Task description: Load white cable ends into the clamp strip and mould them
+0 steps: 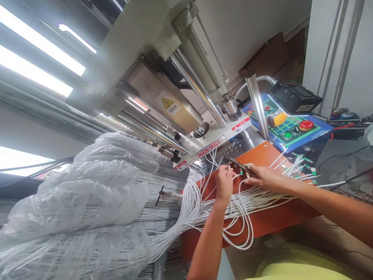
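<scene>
My left hand (pixel 224 183) is closed at the near-left end of a dark, narrow mold plate (pixel 239 166); its fingertips pinch a white cable against it. At the other end of the plate, my right hand (pixel 259 175) grips it between thumb and fingers. Small green-and-white pieces show along the plate, with white cables (pixel 243 217) looping down from it. Both hands are above the orange work surface (pixel 256 153), just in front of the press, whose lower platen bears the lettering "MIN-HUI" (pixel 208 147). The fingers partly hide the plate.
A blue control box (pixel 300 132) with a red button stands at the right. Cable ends with green tips (pixel 300 167) lie beside it. Plastic-wrapped cable bundles (pixel 84 206) fill the left. A T-handle clamp (pixel 163 194) juts out near the cables. The press head (pixel 163 97) hangs above.
</scene>
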Demonstrator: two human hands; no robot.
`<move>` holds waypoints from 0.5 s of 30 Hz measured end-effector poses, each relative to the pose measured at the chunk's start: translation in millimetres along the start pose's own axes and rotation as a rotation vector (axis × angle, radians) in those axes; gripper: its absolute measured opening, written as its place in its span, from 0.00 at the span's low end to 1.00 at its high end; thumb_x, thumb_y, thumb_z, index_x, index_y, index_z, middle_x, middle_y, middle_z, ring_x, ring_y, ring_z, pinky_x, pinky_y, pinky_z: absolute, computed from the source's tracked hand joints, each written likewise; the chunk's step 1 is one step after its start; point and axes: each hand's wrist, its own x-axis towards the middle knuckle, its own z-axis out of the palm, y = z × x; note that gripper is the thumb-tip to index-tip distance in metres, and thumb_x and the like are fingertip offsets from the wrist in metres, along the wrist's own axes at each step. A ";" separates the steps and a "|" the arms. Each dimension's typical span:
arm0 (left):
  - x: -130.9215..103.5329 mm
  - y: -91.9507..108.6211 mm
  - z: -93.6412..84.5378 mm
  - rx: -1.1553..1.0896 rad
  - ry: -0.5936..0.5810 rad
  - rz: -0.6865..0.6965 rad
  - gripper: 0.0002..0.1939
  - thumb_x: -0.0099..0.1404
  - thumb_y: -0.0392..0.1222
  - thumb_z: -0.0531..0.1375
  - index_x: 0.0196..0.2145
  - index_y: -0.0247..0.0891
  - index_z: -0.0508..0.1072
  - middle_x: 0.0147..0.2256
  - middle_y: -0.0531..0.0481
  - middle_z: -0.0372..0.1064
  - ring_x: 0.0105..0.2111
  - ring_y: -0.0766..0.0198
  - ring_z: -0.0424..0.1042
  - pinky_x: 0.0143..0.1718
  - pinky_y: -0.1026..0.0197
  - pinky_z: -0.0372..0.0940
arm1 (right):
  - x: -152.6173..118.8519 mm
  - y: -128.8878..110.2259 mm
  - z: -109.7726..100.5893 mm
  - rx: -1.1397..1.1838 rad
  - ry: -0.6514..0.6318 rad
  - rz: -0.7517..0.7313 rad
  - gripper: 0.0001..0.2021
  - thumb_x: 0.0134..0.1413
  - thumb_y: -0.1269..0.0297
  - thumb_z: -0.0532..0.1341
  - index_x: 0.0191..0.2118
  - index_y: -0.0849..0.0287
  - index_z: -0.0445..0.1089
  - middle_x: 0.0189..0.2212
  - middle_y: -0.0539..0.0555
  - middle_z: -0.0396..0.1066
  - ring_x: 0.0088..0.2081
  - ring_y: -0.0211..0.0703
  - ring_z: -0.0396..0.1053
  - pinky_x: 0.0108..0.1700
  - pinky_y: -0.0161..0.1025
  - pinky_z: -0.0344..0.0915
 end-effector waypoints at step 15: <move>7.8 -6.4 -1.4 -0.190 -0.067 0.001 0.05 0.62 0.40 0.62 0.34 0.35 0.72 0.32 0.46 0.78 0.30 0.65 0.75 0.34 0.65 0.68 | 2.4 6.0 3.8 -0.013 0.027 -0.013 0.18 0.57 0.43 0.56 0.35 0.53 0.55 0.28 0.50 0.68 0.29 0.45 0.65 0.29 0.37 0.53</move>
